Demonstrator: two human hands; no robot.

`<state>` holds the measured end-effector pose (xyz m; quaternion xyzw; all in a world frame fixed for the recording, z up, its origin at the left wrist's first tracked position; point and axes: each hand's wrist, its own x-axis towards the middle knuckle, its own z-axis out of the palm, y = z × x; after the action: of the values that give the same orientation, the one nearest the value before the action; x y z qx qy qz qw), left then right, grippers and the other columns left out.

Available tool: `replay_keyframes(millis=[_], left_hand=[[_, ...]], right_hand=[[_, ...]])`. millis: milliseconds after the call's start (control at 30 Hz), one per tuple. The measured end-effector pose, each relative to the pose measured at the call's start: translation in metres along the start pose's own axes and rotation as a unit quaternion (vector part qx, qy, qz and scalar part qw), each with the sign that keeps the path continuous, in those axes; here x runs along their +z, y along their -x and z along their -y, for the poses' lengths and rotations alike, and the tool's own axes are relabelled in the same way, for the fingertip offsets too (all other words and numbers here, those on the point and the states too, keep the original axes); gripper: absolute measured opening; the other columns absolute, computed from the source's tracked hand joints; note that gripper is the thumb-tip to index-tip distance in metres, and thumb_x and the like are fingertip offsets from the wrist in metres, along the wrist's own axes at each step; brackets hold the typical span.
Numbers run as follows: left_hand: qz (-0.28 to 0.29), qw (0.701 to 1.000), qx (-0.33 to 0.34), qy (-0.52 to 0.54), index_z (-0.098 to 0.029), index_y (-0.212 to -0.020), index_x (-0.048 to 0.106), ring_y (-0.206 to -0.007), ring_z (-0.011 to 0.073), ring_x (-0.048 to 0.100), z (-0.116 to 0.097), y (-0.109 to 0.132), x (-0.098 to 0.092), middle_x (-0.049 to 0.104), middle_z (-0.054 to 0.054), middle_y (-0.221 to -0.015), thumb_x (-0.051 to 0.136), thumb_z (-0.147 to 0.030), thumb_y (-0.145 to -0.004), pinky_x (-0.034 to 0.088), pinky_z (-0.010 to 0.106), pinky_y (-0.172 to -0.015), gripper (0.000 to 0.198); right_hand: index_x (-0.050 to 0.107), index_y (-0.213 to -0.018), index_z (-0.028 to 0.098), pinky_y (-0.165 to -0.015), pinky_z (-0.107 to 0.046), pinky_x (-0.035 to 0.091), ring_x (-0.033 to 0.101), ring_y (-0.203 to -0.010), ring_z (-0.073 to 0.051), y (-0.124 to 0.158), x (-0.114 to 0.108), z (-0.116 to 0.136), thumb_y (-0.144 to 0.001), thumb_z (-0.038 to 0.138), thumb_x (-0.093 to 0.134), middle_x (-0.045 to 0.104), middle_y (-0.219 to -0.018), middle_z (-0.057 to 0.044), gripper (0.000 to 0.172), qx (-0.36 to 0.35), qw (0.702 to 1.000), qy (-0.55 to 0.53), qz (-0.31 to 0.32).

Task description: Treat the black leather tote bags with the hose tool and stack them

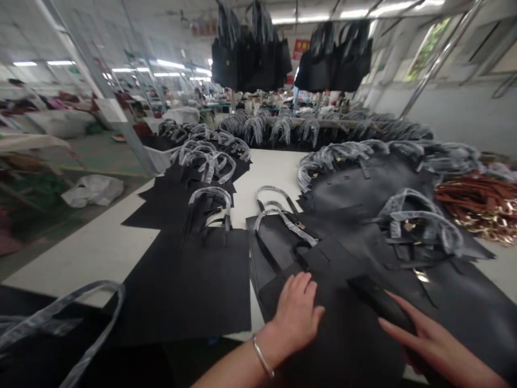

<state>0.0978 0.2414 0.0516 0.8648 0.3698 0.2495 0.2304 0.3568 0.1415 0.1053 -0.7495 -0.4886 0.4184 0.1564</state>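
Observation:
My left hand [297, 312], a metal bangle on its wrist, rests palm down on a black leather tote bag [339, 334]. My right hand [432, 339] lies further right, its thumb and fingers on either side of a dark leather flap [377, 299] on the same heap of bags. Above the hands, a black bag [407, 234] has handles wrapped in grey plastic. To the left of my left hand lies a flat black bag [189, 285], apart from both hands.
The bags lie on a white worktable [262, 172], with more rows of black bags behind. Brown straps with gold hardware [479, 202] sit at the right. Black bags [250, 54] hang overhead. A white plastic bag [92, 189] lies on the factory floor at left.

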Motion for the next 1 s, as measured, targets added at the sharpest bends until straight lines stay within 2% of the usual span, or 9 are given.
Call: replay_keyframes(millis=[67,167,333,433,533,633,700,867,1000], left_hand=[[0.044,0.999,0.012,-0.018,-0.019,-0.138,0.045,-0.140,0.0305,0.030,-0.010,0.015,0.017,0.037,0.012,-0.150,0.056,-0.044,-0.090,0.025,0.049,-0.117,0.056],[0.077,0.996,0.026,-0.036,-0.021,-0.143,0.041,-0.145,0.0289,0.019,-0.012,0.021,0.029,0.029,0.009,-0.155,0.044,-0.052,-0.095,0.019,0.049,-0.119,0.057],[0.088,0.994,0.042,-0.042,-0.021,-0.145,0.039,-0.145,0.0284,0.017,-0.007,0.018,0.026,0.026,0.009,-0.156,0.039,-0.054,-0.096,0.019,0.048,-0.119,0.059],[0.083,0.994,0.048,-0.045,-0.020,-0.145,0.038,-0.145,0.0292,0.018,-0.007,0.018,0.026,0.026,0.010,-0.156,0.041,-0.053,-0.096,0.018,0.049,-0.119,0.059],[0.073,0.995,0.048,-0.052,-0.020,-0.145,0.039,-0.145,0.0298,0.018,-0.007,0.018,0.027,0.028,0.010,-0.156,0.042,-0.052,-0.095,0.019,0.049,-0.119,0.059],[0.066,0.995,0.053,-0.051,-0.019,-0.144,0.040,-0.145,0.0302,0.019,-0.008,0.019,0.028,0.030,0.011,-0.155,0.040,-0.053,-0.096,0.020,0.050,-0.118,0.058],[0.061,0.995,0.057,-0.047,-0.017,-0.142,0.042,-0.144,0.0294,0.021,-0.008,0.019,0.028,0.033,0.011,-0.153,0.040,-0.051,-0.096,0.019,0.049,-0.118,0.056],[0.061,0.993,0.093,-0.027,-0.014,-0.135,0.047,-0.137,0.0229,0.035,-0.006,0.023,0.028,0.047,0.010,-0.143,0.040,-0.042,-0.098,0.020,0.043,-0.119,0.047],[0.058,0.991,0.114,-0.039,-0.013,-0.132,0.049,-0.135,0.0246,0.038,-0.004,0.024,0.027,0.051,0.010,-0.140,0.039,-0.042,-0.098,0.025,0.042,-0.116,0.046]], right_hand=[[0.024,-0.145,0.013,-0.040,-0.029,0.047,0.060,-0.044,-0.023,-0.020,0.006,0.010,-0.079,0.062,0.055,0.059,-0.050,0.003,0.088,0.004,0.999,-0.047,-0.006],[0.031,-0.143,0.014,-0.037,-0.024,0.044,0.056,-0.040,-0.018,-0.042,0.005,0.025,-0.076,0.058,0.062,0.057,-0.051,0.005,0.086,0.002,0.995,-0.091,0.026],[0.042,-0.135,0.023,-0.035,-0.019,0.044,0.056,-0.042,-0.011,-0.060,-0.008,0.044,-0.078,0.053,0.066,0.062,-0.071,0.003,0.069,0.030,0.989,-0.128,0.064],[0.048,-0.131,0.021,-0.033,-0.020,0.043,0.055,-0.040,-0.012,-0.074,-0.008,0.056,-0.078,0.051,0.065,0.060,-0.067,0.004,0.063,0.012,0.991,-0.115,0.065],[0.044,-0.137,0.017,-0.036,-0.023,0.044,0.056,-0.039,-0.015,-0.086,-0.006,0.064,-0.079,0.050,0.065,0.058,-0.054,0.006,0.071,-0.040,0.996,-0.076,0.011],[0.033,-0.147,0.017,-0.044,-0.024,0.047,0.060,-0.044,-0.018,-0.082,-0.009,0.071,-0.083,0.051,0.062,0.059,-0.047,0.007,0.078,-0.079,0.993,-0.042,-0.076],[0.033,-0.148,0.019,-0.047,-0.025,0.047,0.062,-0.046,-0.019,-0.073,-0.013,0.075,-0.084,0.052,0.062,0.061,-0.047,0.007,0.077,-0.102,0.990,-0.001,-0.102],[0.037,-0.147,0.015,-0.040,-0.023,0.045,0.060,-0.042,-0.018,-0.047,-0.013,0.070,-0.082,0.049,0.063,0.062,-0.050,0.006,0.078,-0.078,0.996,0.031,-0.011],[0.034,-0.148,0.012,-0.036,-0.021,0.043,0.059,-0.040,-0.016,-0.039,-0.004,0.054,-0.081,0.048,0.062,0.061,-0.050,0.005,0.081,-0.021,0.998,0.021,0.048]])
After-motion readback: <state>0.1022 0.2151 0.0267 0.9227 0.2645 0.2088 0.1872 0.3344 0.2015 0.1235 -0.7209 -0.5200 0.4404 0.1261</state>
